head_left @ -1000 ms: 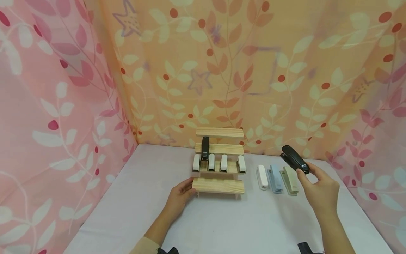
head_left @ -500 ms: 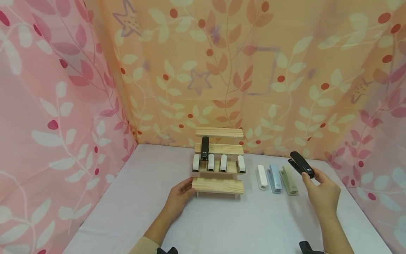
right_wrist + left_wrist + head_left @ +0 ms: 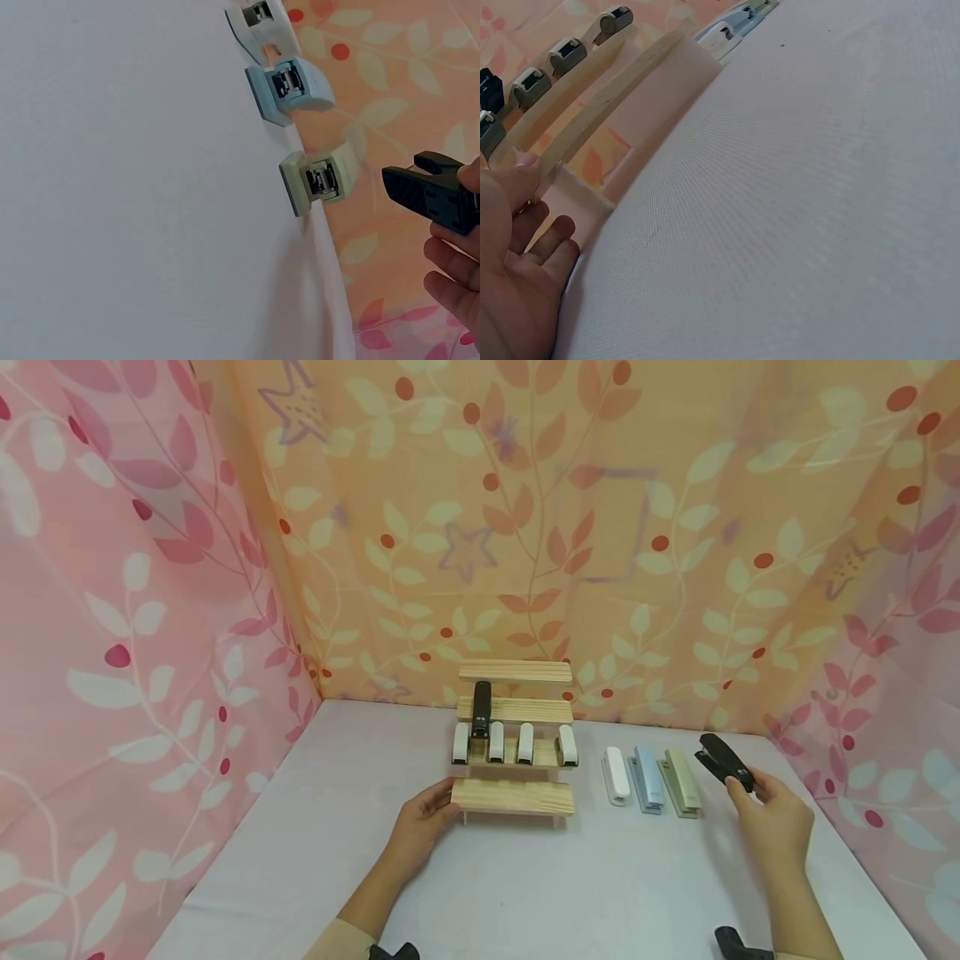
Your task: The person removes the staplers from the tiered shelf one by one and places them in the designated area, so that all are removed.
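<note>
My right hand [image 3: 776, 822] pinches a black stapler [image 3: 724, 760] by its rear end, raised to the right of the table. In the right wrist view that black stapler [image 3: 427, 191] points toward a green stapler [image 3: 321, 181]. My left hand [image 3: 423, 822] grips the left end of the lowest board of a tiered wooden rack [image 3: 513, 796]; the left wrist view has the thumb [image 3: 521, 176] at the board's end. On the rack's second tier stand several white staplers [image 3: 526, 744]. Another black stapler [image 3: 482, 710] sits one tier higher, at the left.
Right of the rack, a white stapler [image 3: 617, 777], a light blue stapler [image 3: 647, 781] and the green stapler [image 3: 681, 783] stand in a row on the white-covered table [image 3: 525, 893]. Floral curtains [image 3: 420, 527] close off the back and sides.
My right hand has carried the black stapler rightward and lower, away from the row of staplers. The left hand keeps its hold on the rack. The head view has shifted slightly.
</note>
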Available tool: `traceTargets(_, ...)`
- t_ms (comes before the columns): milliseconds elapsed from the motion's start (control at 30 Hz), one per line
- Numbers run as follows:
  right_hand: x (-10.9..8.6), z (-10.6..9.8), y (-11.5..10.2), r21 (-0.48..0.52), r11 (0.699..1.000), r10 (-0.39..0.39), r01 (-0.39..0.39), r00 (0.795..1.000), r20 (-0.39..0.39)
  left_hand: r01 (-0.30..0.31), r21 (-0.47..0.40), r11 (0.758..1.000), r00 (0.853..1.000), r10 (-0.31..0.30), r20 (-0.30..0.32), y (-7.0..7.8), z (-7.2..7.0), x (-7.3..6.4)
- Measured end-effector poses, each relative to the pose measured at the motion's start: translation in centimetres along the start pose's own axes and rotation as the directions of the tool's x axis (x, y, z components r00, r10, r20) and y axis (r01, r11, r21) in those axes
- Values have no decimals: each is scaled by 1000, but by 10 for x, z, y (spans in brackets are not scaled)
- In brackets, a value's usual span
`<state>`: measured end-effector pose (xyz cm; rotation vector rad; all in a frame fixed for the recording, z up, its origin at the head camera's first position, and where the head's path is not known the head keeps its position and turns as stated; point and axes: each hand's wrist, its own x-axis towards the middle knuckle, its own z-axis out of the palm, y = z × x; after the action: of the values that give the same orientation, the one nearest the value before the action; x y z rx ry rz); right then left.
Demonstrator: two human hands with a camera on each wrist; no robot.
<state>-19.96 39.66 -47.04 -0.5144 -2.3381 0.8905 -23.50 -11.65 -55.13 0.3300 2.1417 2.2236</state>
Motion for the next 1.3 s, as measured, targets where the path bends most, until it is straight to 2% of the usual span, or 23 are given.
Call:
traceTargets(200, 2, 1, 16, -28, 998, 66, -64, 996, 66, 5, -15, 1000, 1000, -5, 2, 0, 0, 0)
traceTargets(467, 2, 2, 30, -43, 994, 102, -98, 989, 105, -16, -9, 1000, 1000, 16, 5, -2, 0, 1)
traceTargets(867, 1, 9, 35, -66, 993, 103, -95, 983, 149, -38, 45, 998, 999, 37, 13, -1, 0, 0)
traceTargets(1100, -2, 16, 36, -50, 996, 76, -69, 987, 141, -2, 15, 1000, 1000, 2, 3, 1, 0, 0)
traceTargets(1300, -1, 22, 38, -62, 996, 73, -65, 986, 152, 2, 24, 1000, 1000, -2, -4, 2, 0, 0)
